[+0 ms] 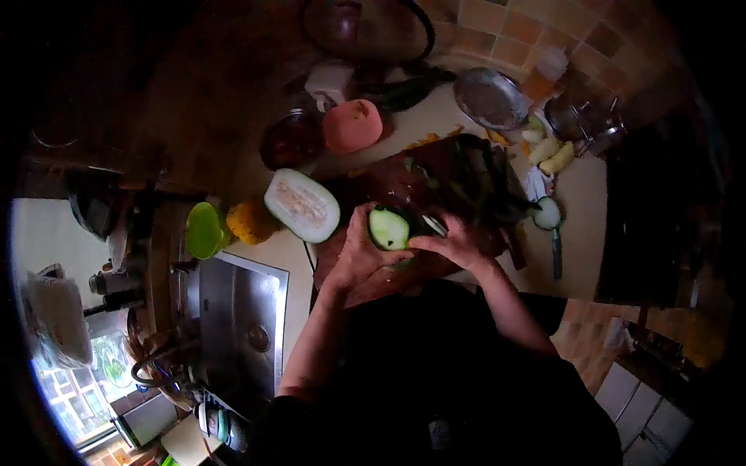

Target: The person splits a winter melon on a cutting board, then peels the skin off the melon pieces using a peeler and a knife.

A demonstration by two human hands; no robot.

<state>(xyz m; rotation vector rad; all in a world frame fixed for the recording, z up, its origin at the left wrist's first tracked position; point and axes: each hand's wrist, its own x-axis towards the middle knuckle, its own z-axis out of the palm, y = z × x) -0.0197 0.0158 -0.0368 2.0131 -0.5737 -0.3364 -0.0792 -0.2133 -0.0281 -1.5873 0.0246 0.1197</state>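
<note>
My left hand is wrapped round a cut green gourd, its pale green face turned up with a small dark spot near the lower edge. Against the gourd's right edge rests the thumb of my right hand. A thin pale object shows at that hand's curled fingers; its kind is unclear. Both hands are above a dark brown cutting board. Dark green peelings lie in a heap on the board's right side. Left of my hands sits a halved winter melon, its white, seedy face up.
A steel sink is at the lower left, with a lime-green bowl and an orange-yellow squash above it. Behind the board stand a pink bowl and a metal dish. A green-handled peeler-like tool lies right.
</note>
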